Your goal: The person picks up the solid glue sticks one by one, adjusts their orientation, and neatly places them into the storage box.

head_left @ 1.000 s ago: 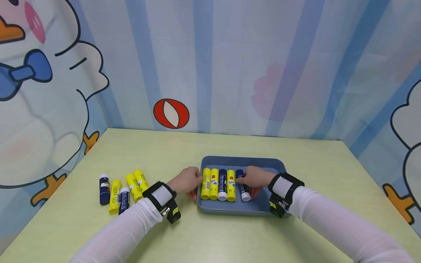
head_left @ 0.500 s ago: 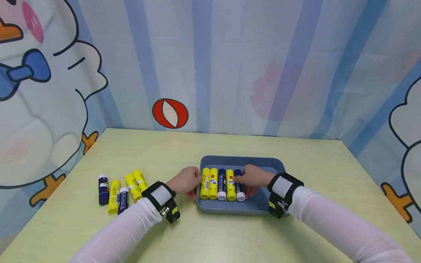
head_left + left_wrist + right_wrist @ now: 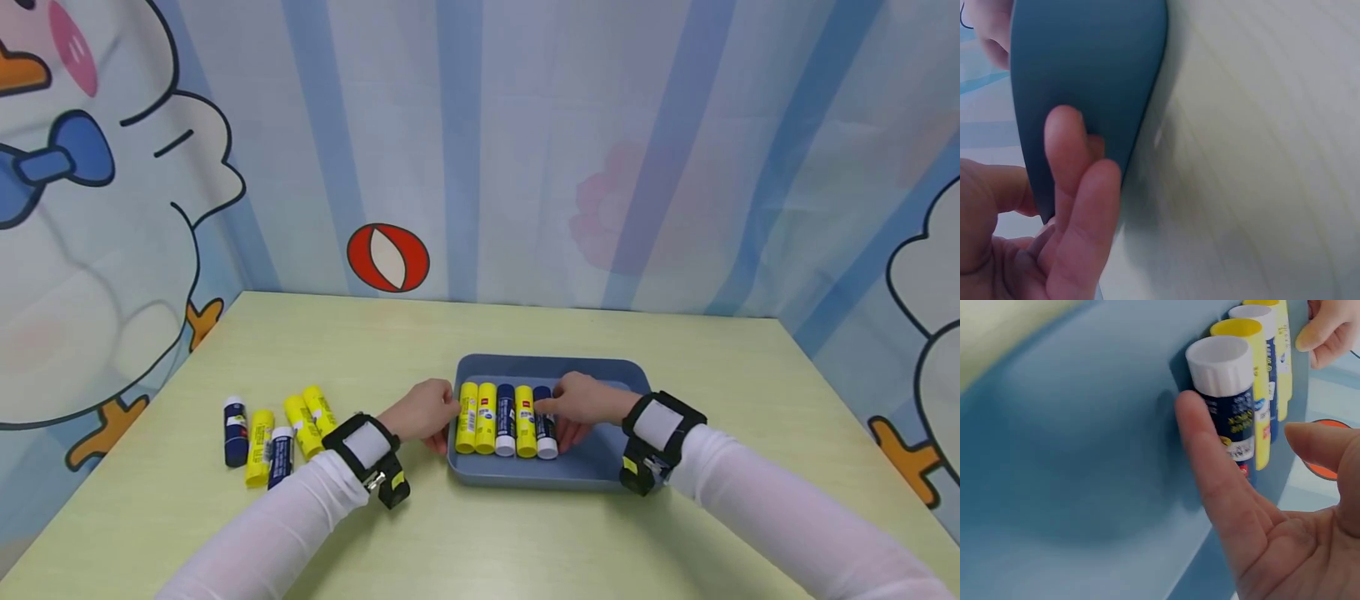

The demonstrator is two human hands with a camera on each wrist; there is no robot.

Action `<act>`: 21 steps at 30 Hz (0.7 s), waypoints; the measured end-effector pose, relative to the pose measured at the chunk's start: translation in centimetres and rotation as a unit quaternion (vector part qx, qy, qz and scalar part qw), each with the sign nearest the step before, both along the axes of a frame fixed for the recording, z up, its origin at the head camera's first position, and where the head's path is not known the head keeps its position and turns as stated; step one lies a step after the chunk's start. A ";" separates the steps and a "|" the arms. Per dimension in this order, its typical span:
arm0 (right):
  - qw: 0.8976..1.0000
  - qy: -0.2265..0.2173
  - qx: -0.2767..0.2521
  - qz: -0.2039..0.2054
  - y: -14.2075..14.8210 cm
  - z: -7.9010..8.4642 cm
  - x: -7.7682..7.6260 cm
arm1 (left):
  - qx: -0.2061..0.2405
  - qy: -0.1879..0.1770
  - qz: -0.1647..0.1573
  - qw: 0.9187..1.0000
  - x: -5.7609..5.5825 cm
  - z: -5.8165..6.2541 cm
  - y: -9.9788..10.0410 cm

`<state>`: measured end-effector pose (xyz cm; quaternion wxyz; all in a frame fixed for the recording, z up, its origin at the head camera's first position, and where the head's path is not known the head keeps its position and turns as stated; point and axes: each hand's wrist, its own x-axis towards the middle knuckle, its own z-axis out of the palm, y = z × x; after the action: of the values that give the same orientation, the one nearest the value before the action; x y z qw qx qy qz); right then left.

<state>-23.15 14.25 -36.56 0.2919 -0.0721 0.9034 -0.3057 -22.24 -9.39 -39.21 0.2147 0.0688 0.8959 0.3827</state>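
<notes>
My left hand (image 3: 422, 410) pinches the left rim of the blue-grey tray (image 3: 540, 482), its thumb inside and fingers along the outer wall (image 3: 1091, 56). In the tray, several glue sticks lie side by side in a row, yellow ones such as the leftmost yellow glue stick (image 3: 467, 418) mixed with navy ones. At the row's right end lies a navy glue stick (image 3: 546, 427) with a white cap. My right hand (image 3: 588, 402) is beside it; the right wrist view shows a straight finger (image 3: 1213, 469) along the navy glue stick's side, the thumb apart from it.
Left on the table (image 3: 480, 550) lie more glue sticks: a navy glue stick (image 3: 236, 432), a yellow glue stick (image 3: 260, 448) and several others close by, partly near my left sleeve (image 3: 300, 525). A printed curtain (image 3: 517, 150) stands behind the table.
The navy glue stick at the right end has slid left and straightened against the row, pushed by my right hand. That hand has since loosened and shifted slightly right. My left hand stays on the rim.
</notes>
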 end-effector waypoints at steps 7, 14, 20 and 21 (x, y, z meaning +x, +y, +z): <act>0.998 -0.004 -0.064 -0.002 1.5 1.5 0.2 | -0.002 -0.002 0.004 1.000 -0.2 -0.1 0.1; 0.996 0.033 -0.082 -0.004 3.9 3.2 0.9 | -0.002 -0.001 -0.002 1.000 -0.3 -0.1 0.2; 0.990 0.105 -0.095 -0.014 6.8 3.5 1.7 | 0.002 -0.002 -0.004 1.000 -0.2 -0.2 0.0; 0.988 0.118 -0.095 -0.017 7.3 3.4 1.8 | 0.002 -0.002 -0.004 1.000 -0.2 -0.2 0.0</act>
<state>-21.33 21.52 -33.16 0.1697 -0.1199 0.8997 -0.3839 -22.47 -9.42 -39.39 0.2178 0.0716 0.8944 0.3840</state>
